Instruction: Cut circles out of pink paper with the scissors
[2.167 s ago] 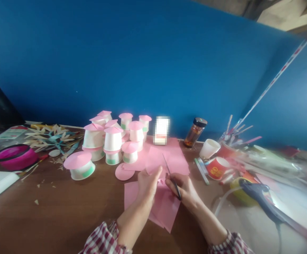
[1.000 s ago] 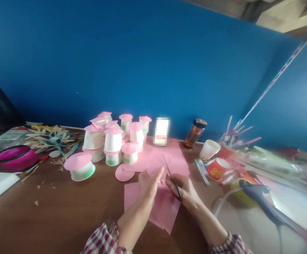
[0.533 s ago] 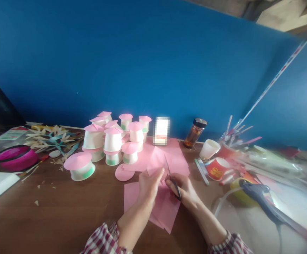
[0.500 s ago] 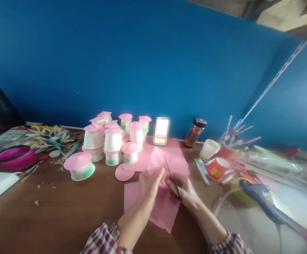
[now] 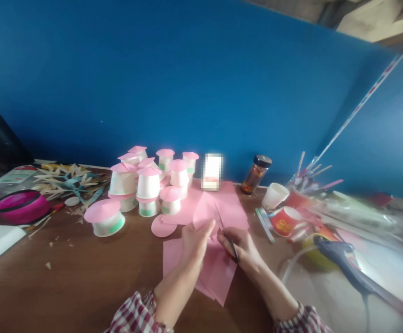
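My left hand [image 5: 197, 240] is closed on a piece of pink paper [image 5: 204, 210], pinching it near its lower part. Dark-handled scissors [image 5: 232, 244] are in my right hand [image 5: 244, 249], their blades pointing up and away beside the held paper. Whether the blades touch the paper I cannot tell. Below both hands lie pink sheets [image 5: 218, 282], and a larger pink sheet [image 5: 238, 203] lies behind. A pink paper disc [image 5: 164, 226] rests to the left. Farther left stand several white cups with pink cone tops, one of them a low cup [image 5: 108, 226] in front.
On the right are a hot glue gun [image 5: 347, 259], a red paper cup [image 5: 286, 221], a white cup [image 5: 275, 195] and a jar with a dark lid [image 5: 257, 173]. A magenta round container [image 5: 21, 206] and a heap of pale pointed strips [image 5: 71, 182] lie left. A blue wall [image 5: 187, 83] rises behind.
The scissors have shifted very slightly in my right hand, and the held paper has turned a little. Everything else looks the same.
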Tool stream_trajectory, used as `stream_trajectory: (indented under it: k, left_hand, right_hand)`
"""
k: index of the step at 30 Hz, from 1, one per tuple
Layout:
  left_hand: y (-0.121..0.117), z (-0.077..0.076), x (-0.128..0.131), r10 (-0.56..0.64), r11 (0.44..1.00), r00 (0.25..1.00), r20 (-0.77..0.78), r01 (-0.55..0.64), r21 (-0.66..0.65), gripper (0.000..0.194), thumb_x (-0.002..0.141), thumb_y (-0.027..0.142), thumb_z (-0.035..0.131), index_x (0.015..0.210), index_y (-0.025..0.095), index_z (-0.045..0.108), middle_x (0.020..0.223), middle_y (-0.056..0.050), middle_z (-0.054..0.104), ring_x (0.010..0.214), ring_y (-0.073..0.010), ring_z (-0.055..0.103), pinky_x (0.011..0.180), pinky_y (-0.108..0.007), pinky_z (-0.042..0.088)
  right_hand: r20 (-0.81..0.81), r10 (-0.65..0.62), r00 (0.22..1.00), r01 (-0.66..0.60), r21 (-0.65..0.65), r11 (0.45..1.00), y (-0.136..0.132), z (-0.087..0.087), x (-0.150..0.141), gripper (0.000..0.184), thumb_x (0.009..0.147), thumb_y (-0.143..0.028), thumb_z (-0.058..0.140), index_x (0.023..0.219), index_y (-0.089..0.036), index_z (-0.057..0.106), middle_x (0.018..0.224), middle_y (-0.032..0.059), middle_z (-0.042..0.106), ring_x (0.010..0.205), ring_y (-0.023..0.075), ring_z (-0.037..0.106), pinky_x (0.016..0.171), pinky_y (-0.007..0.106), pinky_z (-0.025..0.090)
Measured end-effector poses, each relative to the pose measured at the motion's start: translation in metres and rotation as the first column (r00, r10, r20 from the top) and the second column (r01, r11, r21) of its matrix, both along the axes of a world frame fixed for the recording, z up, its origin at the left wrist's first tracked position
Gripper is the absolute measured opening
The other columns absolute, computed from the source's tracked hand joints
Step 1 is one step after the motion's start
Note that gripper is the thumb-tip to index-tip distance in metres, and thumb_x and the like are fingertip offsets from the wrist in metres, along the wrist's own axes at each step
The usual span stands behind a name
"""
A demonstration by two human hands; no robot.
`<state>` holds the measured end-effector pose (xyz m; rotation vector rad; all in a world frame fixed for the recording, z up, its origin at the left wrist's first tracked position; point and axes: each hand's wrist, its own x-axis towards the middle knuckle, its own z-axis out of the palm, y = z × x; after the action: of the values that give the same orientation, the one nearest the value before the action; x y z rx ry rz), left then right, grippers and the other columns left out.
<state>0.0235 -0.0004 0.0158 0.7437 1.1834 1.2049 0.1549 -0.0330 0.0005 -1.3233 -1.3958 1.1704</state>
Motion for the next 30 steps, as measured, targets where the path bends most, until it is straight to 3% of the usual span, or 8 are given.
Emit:
stream_trajectory:
  k: [8,13,30]
  left_hand:
    - [0.007,-0.015,0.001,0.001,1.000,0.998,0.070,-0.002,0.005,0.034,0.059,0.036,0.075,0.078,0.009,0.072,0.066,-0.011,0.070,0.058,-0.0215,0.064,0.052,-0.030,0.049]
    - [0.011,-0.024,0.001,-0.011,1.000,1.000,0.000,0.011,-0.002,0.038,0.059,0.041,0.074,0.078,0.008,0.071,0.061,-0.010,0.068,0.057,-0.0232,0.064,0.050,-0.031,0.048]
    - [0.007,-0.016,0.002,-0.010,0.999,0.998,-0.061,0.012,0.029,0.026,0.063,0.035,0.072,0.072,0.011,0.070,0.062,-0.009,0.069,0.057,-0.0232,0.064,0.054,-0.034,0.051]
  right_hand:
    - [0.030,-0.003,1.000,0.003,-0.005,1.000,0.001,0.003,0.000,0.019,0.076,-0.032,0.068,0.071,-0.015,0.061,0.053,-0.0052,0.043,0.044,0.0077,0.038,0.040,0.018,0.031]
    - [0.034,-0.016,0.999,0.015,0.030,0.999,0.000,0.001,0.000,0.021,0.075,-0.034,0.068,0.071,-0.014,0.062,0.052,-0.0051,0.044,0.044,0.0076,0.038,0.041,0.019,0.031]
    - [-0.018,-0.010,1.000,0.010,-0.022,1.000,0.001,0.002,0.000,0.026,0.073,-0.039,0.069,0.076,-0.014,0.063,0.050,-0.0056,0.044,0.043,0.0085,0.039,0.040,0.020,0.032]
